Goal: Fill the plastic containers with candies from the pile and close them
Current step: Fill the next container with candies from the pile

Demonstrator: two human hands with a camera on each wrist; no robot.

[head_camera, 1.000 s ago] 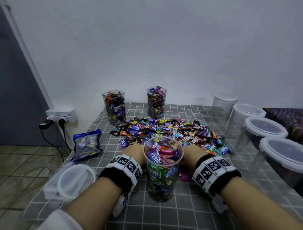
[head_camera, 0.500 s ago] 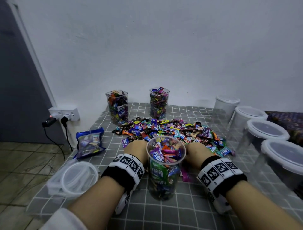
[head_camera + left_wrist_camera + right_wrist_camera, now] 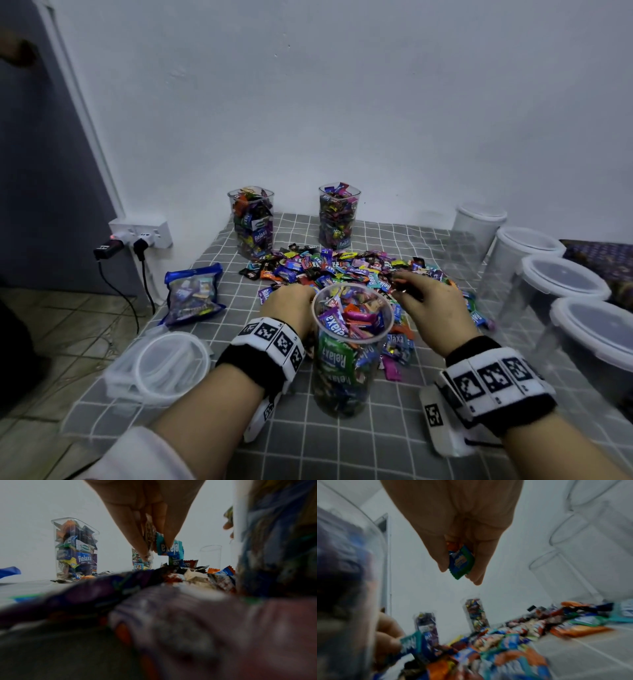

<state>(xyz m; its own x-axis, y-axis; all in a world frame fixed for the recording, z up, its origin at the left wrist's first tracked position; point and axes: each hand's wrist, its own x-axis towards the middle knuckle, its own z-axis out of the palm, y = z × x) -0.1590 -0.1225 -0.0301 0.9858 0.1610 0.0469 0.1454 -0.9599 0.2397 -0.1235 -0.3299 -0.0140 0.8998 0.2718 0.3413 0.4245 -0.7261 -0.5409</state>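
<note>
1. 2 hands work at once here, 1 on each side of the open container (image 3: 351, 346), so neither arm has to cross the other to reach the pile (image 3: 342, 270).
2. Your left hand (image 3: 291, 305) sits low at the near edge of the pile, just beside the container wall. Its fingertips (image 3: 145, 553) are pressed together around a teal wrapper (image 3: 169, 549) and a second, darker candy, so it is loaded.
3. Your right hand (image 3: 428, 301) is raised above the pile on the other side of the container. Its thumb and fingers pinch a green-edged candy (image 3: 461, 562), with an orange piece tucked deeper in the palm.
4. The container stands upright on the checked cloth (image 3: 342, 445), between your wrists and directly in front of the pile. This placement keeps each transfer short.
5. Judged from the candy level, which reaches the rim, this container is nearly full; expect few further loads before closing.
6. The loose lid (image 3: 168, 363) lies to your left, near the table edge, within reach of the left hand for closing.
7. 2 filled containers (image 3: 253, 222) stand at the back without lids, clear of the working zone. The empty lidded containers (image 3: 561, 284) wait in a row on your right.
</note>
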